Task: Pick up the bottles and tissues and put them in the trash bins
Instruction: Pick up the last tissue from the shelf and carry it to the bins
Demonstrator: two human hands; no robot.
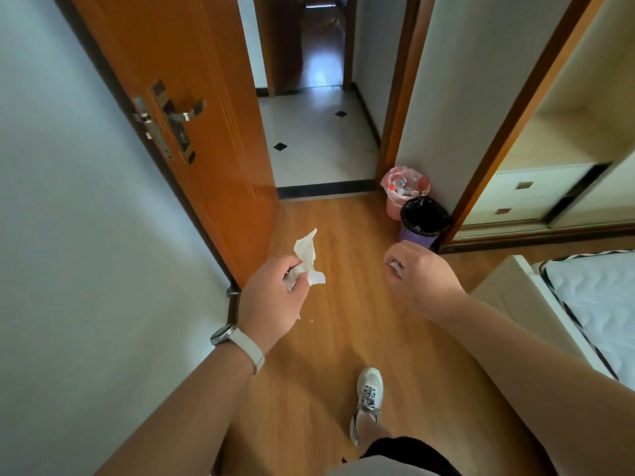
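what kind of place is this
Most likely a bedroom in a home: a mattress at the right, a built-in wardrobe with drawers, and an open wooden door onto a tiled hallway. A pink bin and a purple bin stand by the wall.

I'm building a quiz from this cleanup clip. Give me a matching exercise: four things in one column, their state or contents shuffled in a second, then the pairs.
Column one:
1. left hand
2. right hand
3. pink bin
4. purple bin

Column two:
A. lined with a black bag
B. grips a small white scrap
C. has bottles inside
D. holds a large crumpled tissue

Pairs: 1-D, 2-B, 3-C, 4-A.
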